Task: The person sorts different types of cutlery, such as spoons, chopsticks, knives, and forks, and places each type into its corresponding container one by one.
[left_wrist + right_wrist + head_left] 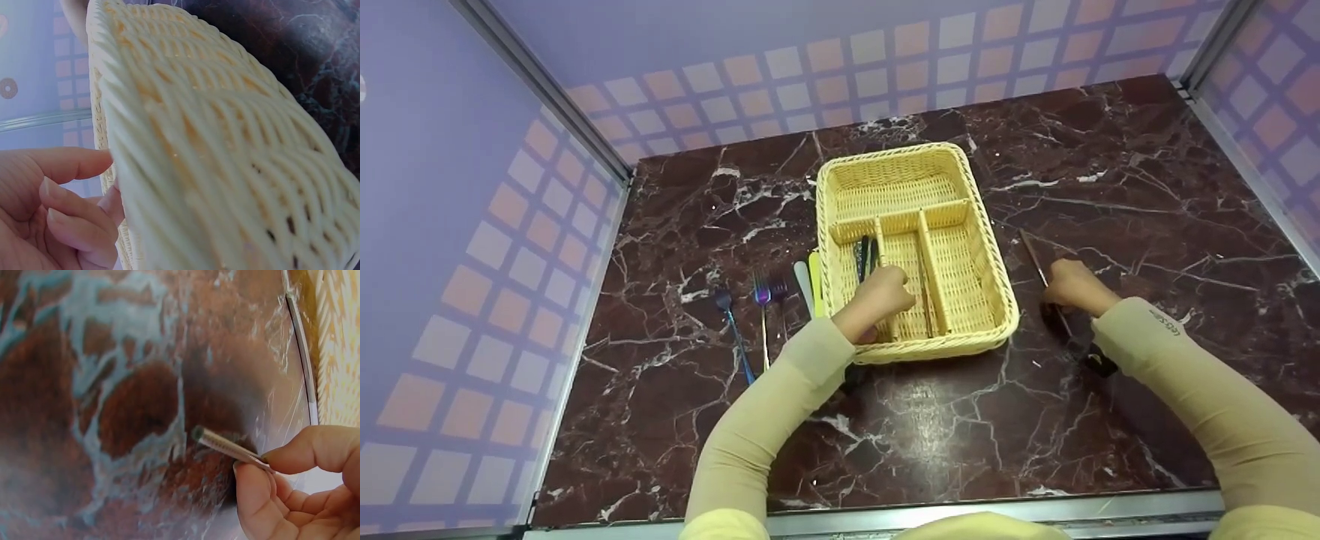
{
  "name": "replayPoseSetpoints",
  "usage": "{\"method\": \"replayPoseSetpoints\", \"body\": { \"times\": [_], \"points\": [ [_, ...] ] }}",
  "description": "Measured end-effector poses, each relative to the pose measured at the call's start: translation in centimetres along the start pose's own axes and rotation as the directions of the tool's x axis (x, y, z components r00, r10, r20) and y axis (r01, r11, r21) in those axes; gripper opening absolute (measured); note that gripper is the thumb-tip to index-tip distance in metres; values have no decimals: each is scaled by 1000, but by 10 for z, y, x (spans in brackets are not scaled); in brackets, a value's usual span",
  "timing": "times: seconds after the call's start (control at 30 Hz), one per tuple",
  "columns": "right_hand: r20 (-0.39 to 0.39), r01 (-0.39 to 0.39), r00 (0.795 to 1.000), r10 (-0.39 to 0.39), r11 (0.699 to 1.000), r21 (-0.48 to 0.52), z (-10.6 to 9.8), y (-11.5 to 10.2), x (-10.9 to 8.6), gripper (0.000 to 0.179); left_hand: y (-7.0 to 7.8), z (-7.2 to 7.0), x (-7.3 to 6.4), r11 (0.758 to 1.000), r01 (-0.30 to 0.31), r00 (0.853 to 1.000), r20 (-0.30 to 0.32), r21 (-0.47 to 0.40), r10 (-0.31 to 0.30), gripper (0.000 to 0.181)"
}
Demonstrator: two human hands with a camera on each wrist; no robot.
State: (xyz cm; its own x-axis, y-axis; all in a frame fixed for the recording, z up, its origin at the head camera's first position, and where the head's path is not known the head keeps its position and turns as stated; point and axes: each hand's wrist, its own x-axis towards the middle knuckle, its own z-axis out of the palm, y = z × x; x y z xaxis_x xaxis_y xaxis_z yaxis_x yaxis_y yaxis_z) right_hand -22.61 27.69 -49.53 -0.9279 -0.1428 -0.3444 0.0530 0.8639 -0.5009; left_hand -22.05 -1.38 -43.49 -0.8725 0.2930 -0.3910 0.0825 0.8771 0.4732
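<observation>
A cream wicker basket (907,350) with four compartments stands in the middle of the table. Over its front left divider is my left hand (883,294), fingers curled. In the left wrist view the fingertips of that hand (67,208) meet the basket rim (135,169) and are partly hidden by it; I cannot tell what they hold. A thin chopstick (925,274) lies in the middle compartment, and dark handles (864,255) in the left one. Right of the basket, my right hand (1072,285) pinches a slim metallic chopstick (230,447) with a ribbed end.
Left of the basket lie a blue spoon (727,307), a purple-blue fork (763,292), a grey handle (803,281) and a yellow handle (815,279) close against the basket wall. The dark red marble table (682,435) is bounded by tile-patterned panels (780,82).
</observation>
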Motion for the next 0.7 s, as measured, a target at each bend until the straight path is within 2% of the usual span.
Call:
{"method": "replayPoseSetpoints", "body": {
  "times": [0.17,0.33,0.47,0.5,0.6,0.7],
  "points": [
    [61,-49,997,47,998,39,-4,4,2,30,-2,-2,-1,1000,-24,1000,4,-6,24,15],
    [97,-78,993,69,993,93,-9,9,3,14,-5,-5,-2,997,-78,997,0,-16,78,4],
    [117,-85,991,69,987,138,-15,10,3,5,-7,-8,0,995,-103,995,-14,9,103,16],
    [114,-75,992,58,985,152,-17,9,2,5,-7,-9,0,995,-103,995,-11,14,103,19],
    [78,-10,997,-1,989,147,-29,6,2,5,-6,-12,1,995,-96,995,0,7,96,9],
    [11,92,996,-93,993,79,-46,-2,2,6,-6,-15,1,996,-90,996,24,-13,90,36]
  ]
}}
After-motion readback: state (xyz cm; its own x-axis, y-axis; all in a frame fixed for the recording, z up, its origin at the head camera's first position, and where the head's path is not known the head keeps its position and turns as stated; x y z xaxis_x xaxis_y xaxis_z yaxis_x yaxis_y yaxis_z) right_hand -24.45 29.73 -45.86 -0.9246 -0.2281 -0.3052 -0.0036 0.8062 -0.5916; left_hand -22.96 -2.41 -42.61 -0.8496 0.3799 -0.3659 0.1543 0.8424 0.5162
